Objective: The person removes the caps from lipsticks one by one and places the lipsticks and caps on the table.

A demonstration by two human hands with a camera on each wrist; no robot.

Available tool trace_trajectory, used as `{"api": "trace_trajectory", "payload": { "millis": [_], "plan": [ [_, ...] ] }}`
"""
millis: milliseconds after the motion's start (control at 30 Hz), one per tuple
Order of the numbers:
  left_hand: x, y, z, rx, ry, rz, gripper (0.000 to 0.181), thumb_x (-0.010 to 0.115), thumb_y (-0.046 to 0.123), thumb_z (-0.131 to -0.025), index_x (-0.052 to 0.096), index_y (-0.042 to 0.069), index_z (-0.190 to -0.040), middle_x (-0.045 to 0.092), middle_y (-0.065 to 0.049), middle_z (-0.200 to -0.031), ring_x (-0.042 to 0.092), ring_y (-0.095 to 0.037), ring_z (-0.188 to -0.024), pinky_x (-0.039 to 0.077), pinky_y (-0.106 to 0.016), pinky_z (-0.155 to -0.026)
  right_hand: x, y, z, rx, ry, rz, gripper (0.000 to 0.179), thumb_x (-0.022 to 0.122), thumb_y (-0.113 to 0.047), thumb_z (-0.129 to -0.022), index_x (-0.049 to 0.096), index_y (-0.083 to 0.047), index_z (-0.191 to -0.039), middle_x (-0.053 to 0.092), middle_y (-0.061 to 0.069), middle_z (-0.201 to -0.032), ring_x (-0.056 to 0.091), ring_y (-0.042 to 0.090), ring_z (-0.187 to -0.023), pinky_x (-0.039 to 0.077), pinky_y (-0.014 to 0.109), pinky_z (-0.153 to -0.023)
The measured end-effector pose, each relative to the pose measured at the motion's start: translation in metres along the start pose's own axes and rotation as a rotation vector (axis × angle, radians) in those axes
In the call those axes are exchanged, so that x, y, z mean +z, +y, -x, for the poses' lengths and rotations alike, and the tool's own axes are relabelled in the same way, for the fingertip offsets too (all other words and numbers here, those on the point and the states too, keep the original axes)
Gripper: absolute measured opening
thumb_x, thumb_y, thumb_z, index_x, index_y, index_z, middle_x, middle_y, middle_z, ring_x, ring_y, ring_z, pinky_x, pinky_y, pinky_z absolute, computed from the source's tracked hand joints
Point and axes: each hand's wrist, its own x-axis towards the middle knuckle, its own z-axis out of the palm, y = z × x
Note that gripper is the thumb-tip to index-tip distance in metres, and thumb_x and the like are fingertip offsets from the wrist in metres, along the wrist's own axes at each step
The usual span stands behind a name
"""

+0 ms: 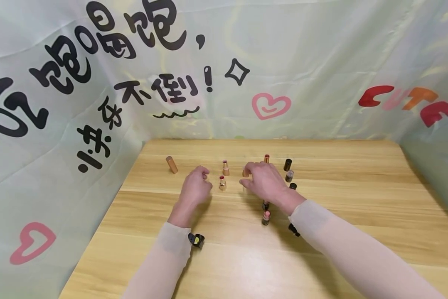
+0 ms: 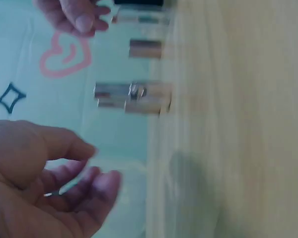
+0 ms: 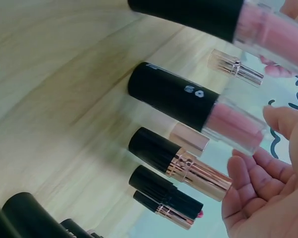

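My left hand (image 1: 195, 185) hovers over the table's left part, fingers loosely bent and holding nothing. Just right of it stand two uncapped lipsticks in gold-toned tubes, a nearer lipstick (image 1: 222, 183) and a farther lipstick (image 1: 225, 168). My right hand (image 1: 267, 180) reaches in above the other pieces, thumb and fingers apart with nothing between them. A small rose-gold cap (image 1: 245, 172) shows beside its fingertips. In the right wrist view, the fingers (image 3: 238, 171) overlap the end of a black-and-gold lipstick (image 3: 181, 163), while a pink lip gloss (image 3: 198, 109) stands nearer the camera.
A copper-coloured tube (image 1: 171, 165) stands alone at the back left of the wooden table (image 1: 231, 265). Right of my right hand are a black cap (image 1: 287, 165) and a clear-topped tube (image 1: 289, 176). A pink-topped tube (image 1: 266, 218) stands nearer. Printed cloth (image 1: 321, 62) hangs behind.
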Motion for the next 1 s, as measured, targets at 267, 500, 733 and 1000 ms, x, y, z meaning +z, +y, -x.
{"api": "trace_trajectory", "payload": {
  "millis": [267,500,733,1000],
  "plan": [
    [-0.033,-0.025,-0.010,0.020,0.385,0.136,0.014,0.062,0.015,-0.099,0.072,0.006,-0.102,0.068,-0.010,-0.093,0.064,-0.028,-0.084,0.050,-0.041,-0.077,-0.003,-0.006,-0.004,-0.034,0.099,-0.053,0.025,0.071,-0.028,-0.103,0.073,-0.007,-0.116,0.073,0.004,-0.101,0.064,0.021,-0.087,0.056,0.041,-0.076],
    [-0.044,-0.051,-0.025,-0.090,0.553,0.218,0.031,0.068,0.018,-0.098,0.059,0.000,-0.122,0.057,-0.019,-0.116,0.051,-0.037,-0.108,0.040,-0.047,-0.087,-0.003,-0.016,-0.012,0.004,0.051,-0.172,0.027,0.071,-0.026,-0.102,0.072,-0.006,-0.120,0.075,0.008,-0.109,0.069,0.024,-0.095,0.058,0.043,-0.085],
    [-0.047,-0.068,-0.040,-0.177,0.467,0.201,0.047,0.055,0.027,-0.106,0.047,0.001,-0.145,0.052,-0.025,-0.134,0.048,-0.044,-0.120,0.044,-0.058,-0.099,-0.001,-0.023,-0.023,0.043,-0.015,-0.247,0.028,0.070,-0.027,-0.103,0.071,-0.009,-0.124,0.074,0.007,-0.115,0.069,0.024,-0.105,0.058,0.043,-0.092],
    [-0.050,-0.082,-0.051,-0.189,0.300,0.167,0.052,0.063,0.017,-0.102,0.048,-0.002,-0.149,0.052,-0.026,-0.139,0.049,-0.041,-0.124,0.043,-0.055,-0.110,-0.002,-0.029,-0.030,0.055,-0.037,-0.282,0.035,0.069,-0.033,-0.104,0.070,-0.008,-0.128,0.073,0.007,-0.121,0.069,0.024,-0.111,0.057,0.044,-0.096]
  ]
}}
